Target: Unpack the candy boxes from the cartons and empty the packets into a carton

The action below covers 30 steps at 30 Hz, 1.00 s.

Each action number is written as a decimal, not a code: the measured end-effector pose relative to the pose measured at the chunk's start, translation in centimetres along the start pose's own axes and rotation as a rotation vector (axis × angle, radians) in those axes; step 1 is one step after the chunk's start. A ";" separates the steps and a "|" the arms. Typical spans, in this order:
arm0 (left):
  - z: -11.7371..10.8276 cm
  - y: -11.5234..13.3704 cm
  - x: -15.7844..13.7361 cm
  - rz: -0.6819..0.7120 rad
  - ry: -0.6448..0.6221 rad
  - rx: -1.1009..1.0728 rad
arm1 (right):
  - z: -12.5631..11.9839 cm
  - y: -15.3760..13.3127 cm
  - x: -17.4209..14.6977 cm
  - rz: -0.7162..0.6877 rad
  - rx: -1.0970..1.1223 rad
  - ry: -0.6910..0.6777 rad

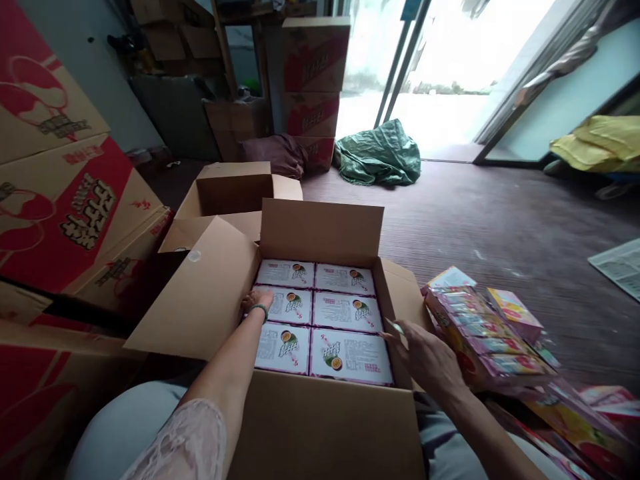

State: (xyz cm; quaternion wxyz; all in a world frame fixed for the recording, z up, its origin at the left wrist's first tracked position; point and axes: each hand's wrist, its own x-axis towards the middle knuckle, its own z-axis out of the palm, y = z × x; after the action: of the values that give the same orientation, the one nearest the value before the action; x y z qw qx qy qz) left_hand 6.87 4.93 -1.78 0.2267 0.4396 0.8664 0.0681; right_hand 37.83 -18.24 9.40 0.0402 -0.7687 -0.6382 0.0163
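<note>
An open cardboard carton point(330, 427) stands in front of me, flaps spread outward. Inside, several white printed boxes point(345, 312) with passion fruit pictures lie flat in two columns. My left hand point(259, 301), a green bead bracelet at its wrist, is at the carton's left inner side by the middle-row box; its fingertips are hidden. Over the right side is my right hand point(425, 350), its fingers apart and reaching towards the right-hand boxes' edge. Nothing shows in its grasp.
Red-and-brown cartons point(90, 207) are stacked at left. Another open carton point(235, 197) sits behind mine. On the right floor are a display box of wrapped packets point(485, 333) and more colourful boxes point(585, 427). A green sack point(379, 153) lies near the doorway.
</note>
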 end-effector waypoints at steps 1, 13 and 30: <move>0.7 0.3 0.2 -0.056 0.026 0.015 | 0.6 0.0 0.4 -0.008 0.034 -0.023; 4.8 1.4 -0.3 -0.206 0.278 0.101 | 0.3 2.5 2.8 0.019 0.176 -0.101; -5.7 3.0 -7.4 0.475 0.367 0.252 | -1.0 1.7 2.0 0.019 0.198 -0.211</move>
State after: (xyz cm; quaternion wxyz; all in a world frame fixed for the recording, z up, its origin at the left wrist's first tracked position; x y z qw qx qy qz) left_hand 10.24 1.30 6.68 -0.0118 0.6346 0.7676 0.0894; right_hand 40.00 -16.59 10.32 0.0483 -0.7609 -0.6269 0.1602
